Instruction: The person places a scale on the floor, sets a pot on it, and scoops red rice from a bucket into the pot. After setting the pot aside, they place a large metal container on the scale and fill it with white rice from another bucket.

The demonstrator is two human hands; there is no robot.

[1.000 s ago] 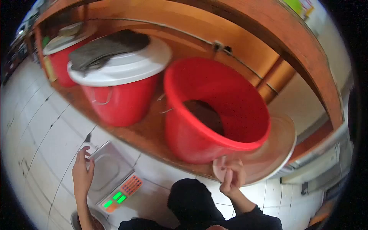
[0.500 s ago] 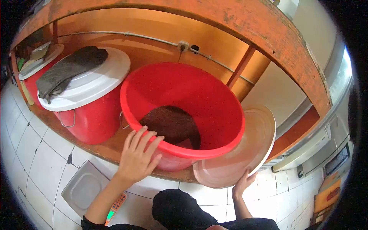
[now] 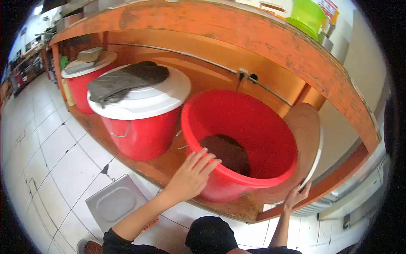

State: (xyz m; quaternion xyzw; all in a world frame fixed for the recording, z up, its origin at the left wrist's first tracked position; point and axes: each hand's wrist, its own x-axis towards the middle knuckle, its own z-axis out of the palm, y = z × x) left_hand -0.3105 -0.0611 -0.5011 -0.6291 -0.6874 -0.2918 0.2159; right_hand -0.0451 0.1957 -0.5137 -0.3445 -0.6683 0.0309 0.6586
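A large red bucket [image 3: 241,188] stands uncovered on the low wooden shelf, with a dark brown granular mass [image 3: 226,154] at its bottom. My left hand [image 3: 188,180] rests on the bucket's near-left rim, fingers spread and their tips reaching over the edge. To the right of the bucket, my right hand [image 3: 296,197] grips the lower edge of a round lid [image 3: 305,127]. The lid is tilted steeply, and the bucket hides part of its face. Beneath my left forearm sits a scale with a grey metal platform [image 3: 116,205]; the arm covers some of its keypad.
A red bucket with a white lid [image 3: 177,91] and dark cloth [image 3: 131,80] stands to the left, another lidded bucket [image 3: 82,89] beyond it. An orange wooden beam [image 3: 237,31] crosses above. A bowl of brown bits [image 3: 91,247] is on the tiled floor [image 3: 55,169].
The view has swung left, so everything sits farther right. The lid has tipped up steeper beside the bucket in my right hand. My left hand has stayed on the rim.
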